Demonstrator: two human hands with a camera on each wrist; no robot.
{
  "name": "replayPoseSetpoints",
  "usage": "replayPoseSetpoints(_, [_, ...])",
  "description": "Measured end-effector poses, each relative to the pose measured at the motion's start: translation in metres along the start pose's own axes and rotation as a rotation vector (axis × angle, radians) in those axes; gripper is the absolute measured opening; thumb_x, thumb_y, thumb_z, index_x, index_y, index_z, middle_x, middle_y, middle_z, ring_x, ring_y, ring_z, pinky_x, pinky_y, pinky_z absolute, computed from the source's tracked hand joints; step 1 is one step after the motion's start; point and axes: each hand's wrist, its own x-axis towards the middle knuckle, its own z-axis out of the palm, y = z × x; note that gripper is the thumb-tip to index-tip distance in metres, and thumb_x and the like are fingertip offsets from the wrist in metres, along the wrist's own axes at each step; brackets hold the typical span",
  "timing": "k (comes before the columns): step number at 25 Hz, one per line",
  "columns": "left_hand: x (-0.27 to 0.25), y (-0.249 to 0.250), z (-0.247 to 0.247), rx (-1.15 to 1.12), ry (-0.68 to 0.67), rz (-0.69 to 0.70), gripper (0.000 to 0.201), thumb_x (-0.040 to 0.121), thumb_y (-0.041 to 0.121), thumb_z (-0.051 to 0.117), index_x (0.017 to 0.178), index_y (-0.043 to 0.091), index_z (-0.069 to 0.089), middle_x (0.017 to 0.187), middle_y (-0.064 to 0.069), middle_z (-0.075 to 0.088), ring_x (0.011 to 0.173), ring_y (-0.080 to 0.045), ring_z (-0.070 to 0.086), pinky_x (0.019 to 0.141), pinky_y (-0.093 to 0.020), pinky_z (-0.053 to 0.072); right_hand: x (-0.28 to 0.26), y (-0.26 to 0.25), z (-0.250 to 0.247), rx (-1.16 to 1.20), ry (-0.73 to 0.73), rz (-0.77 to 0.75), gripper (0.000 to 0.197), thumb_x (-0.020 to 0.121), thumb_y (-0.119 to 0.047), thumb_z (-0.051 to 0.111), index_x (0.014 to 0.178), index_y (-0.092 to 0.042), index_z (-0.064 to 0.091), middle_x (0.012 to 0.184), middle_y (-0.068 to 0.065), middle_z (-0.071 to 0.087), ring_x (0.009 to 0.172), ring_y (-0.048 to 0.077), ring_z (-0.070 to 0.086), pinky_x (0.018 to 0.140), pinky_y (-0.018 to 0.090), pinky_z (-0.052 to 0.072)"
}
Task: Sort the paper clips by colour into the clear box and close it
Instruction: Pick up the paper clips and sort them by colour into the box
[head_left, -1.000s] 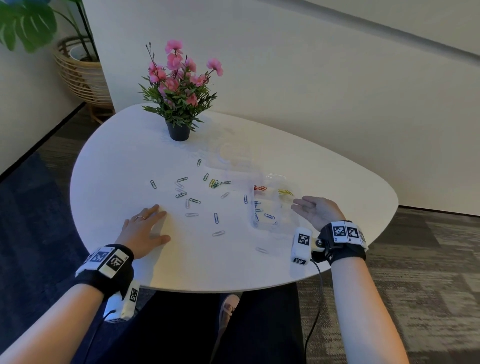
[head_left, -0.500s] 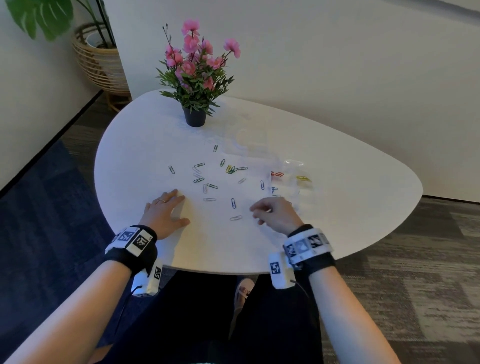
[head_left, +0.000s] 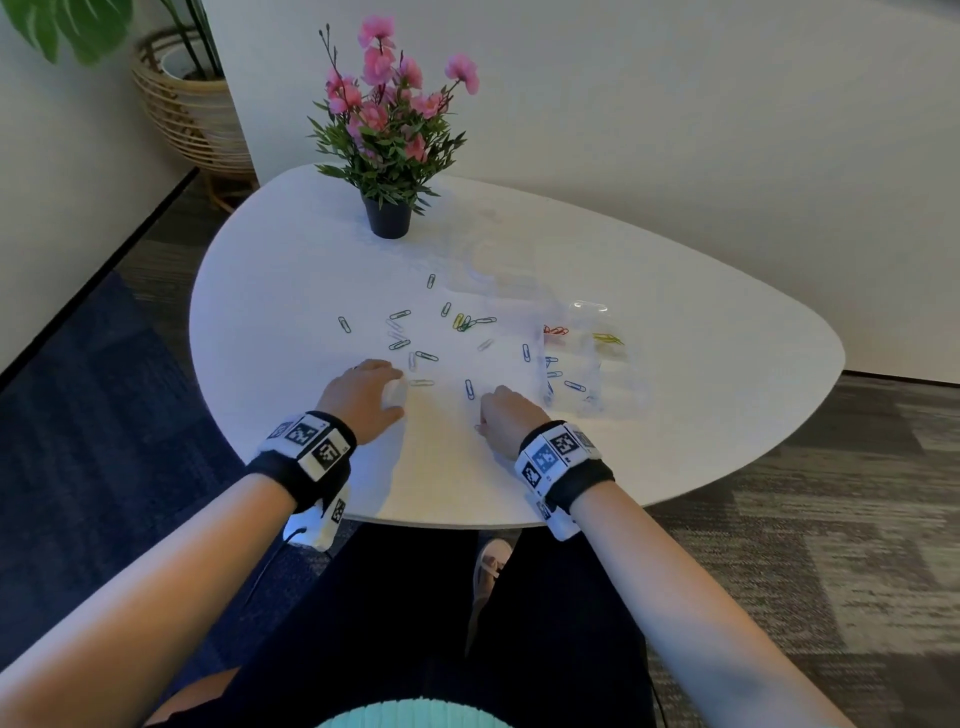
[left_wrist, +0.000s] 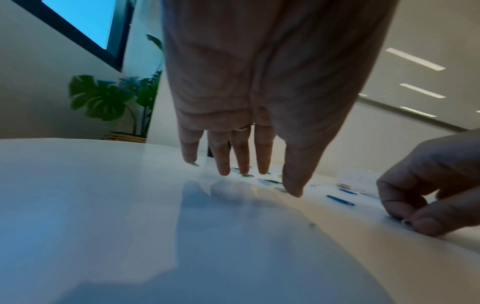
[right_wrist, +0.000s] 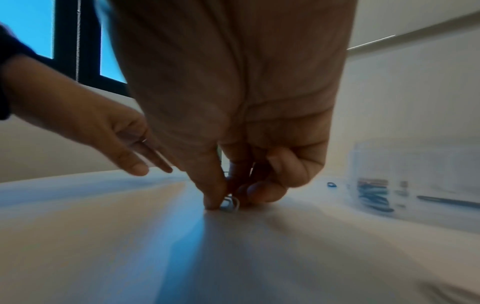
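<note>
Several loose paper clips (head_left: 400, 344) in green, blue, pale and yellow lie scattered mid-table. The clear box (head_left: 618, 379) stands open on the right, with red clips (head_left: 556, 330), yellow clips (head_left: 608, 339) and blue clips (head_left: 558, 374) in separate compartments. My right hand (head_left: 506, 410) is left of the box, near the table's front. Its thumb and curled fingers pinch a pale paper clip (right_wrist: 230, 203) that still touches the tabletop. My left hand (head_left: 366, 392) rests flat on the table with straight, spread fingers (left_wrist: 241, 162), holding nothing.
A black pot of pink flowers (head_left: 389, 218) stands at the back of the white table (head_left: 291, 291). A blue clip (head_left: 470, 388) lies just ahead of my right hand. A wicker planter (head_left: 182, 104) sits on the floor at the far left.
My right hand left the box, moved left toward the table's front and closed its fingertips on a pale clip. The left hand stayed flat. The head view tilted down.
</note>
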Motion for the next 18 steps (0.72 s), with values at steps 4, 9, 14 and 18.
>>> replayPoseSetpoints(4, [0.016,0.029,0.003,-0.045,-0.014,0.12,0.041,0.089,0.017,0.057,0.13,0.019,0.053,0.139,-0.004,0.051,0.127,-0.022,0.047,0.11,-0.038,0.038,-0.027,0.024,-0.008,0.319,0.059,0.047,0.017,0.097,-0.015,0.047,0.111,-0.006,0.051,0.102,0.004,0.056,0.091,0.02,0.054,0.079,0.027,0.043])
replayPoseSetpoints(9, [0.03,0.033,-0.003,0.024,-0.056,0.064,0.034,0.087,0.015,0.062,0.12,0.009,0.06,0.127,-0.014,0.053,0.115,-0.027,0.054,0.101,-0.034,0.044,-0.062,0.074,-0.022,0.326,0.084,0.202,0.013,0.089,-0.011,0.062,0.099,-0.006,0.067,0.091,0.002,0.058,0.084,0.015,0.054,0.077,0.021,0.042])
replayPoseSetpoints(14, [0.033,0.038,-0.003,-0.013,-0.039,0.019,0.017,0.086,0.012,0.064,0.098,0.002,0.07,0.108,-0.016,0.068,0.1,-0.028,0.064,0.095,-0.035,0.051,-0.061,0.082,-0.005,0.337,0.114,0.265,0.018,0.083,-0.011,0.07,0.099,-0.002,0.072,0.1,0.013,0.07,0.085,0.019,0.06,0.079,0.023,0.048])
replayPoseSetpoints(18, [0.032,0.044,-0.001,-0.029,-0.049,-0.095,0.025,0.089,0.016,0.06,0.11,0.003,0.063,0.118,-0.017,0.062,0.107,-0.032,0.061,0.097,-0.036,0.049,-0.053,0.078,0.005,0.376,0.147,0.254,0.016,0.081,-0.014,0.072,0.091,-0.002,0.074,0.094,0.015,0.072,0.078,0.019,0.061,0.078,0.025,0.051])
